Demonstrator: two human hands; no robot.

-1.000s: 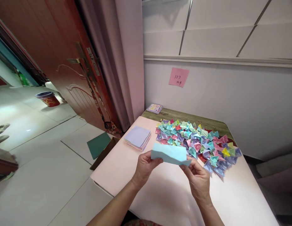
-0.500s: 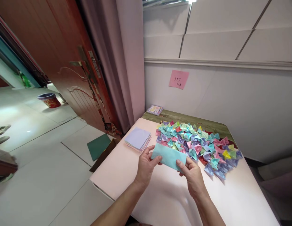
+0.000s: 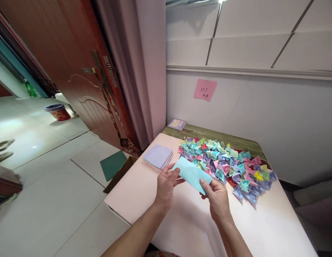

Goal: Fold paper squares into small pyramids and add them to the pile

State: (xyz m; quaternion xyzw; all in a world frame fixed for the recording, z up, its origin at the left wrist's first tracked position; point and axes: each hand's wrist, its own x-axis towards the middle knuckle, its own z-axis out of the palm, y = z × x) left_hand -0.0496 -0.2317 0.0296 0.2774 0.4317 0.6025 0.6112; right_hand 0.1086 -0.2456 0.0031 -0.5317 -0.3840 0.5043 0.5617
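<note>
Left hand [image 3: 165, 188] and right hand [image 3: 218, 200] pinch opposite ends of the blue origami paper [image 3: 191, 173] (long axis slanting down rightward).

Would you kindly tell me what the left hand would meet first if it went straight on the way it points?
Past the light blue paper it holds, the left hand would probably meet the colourful folded papers; its height above the table is unclear, so it might pass over them.
</note>
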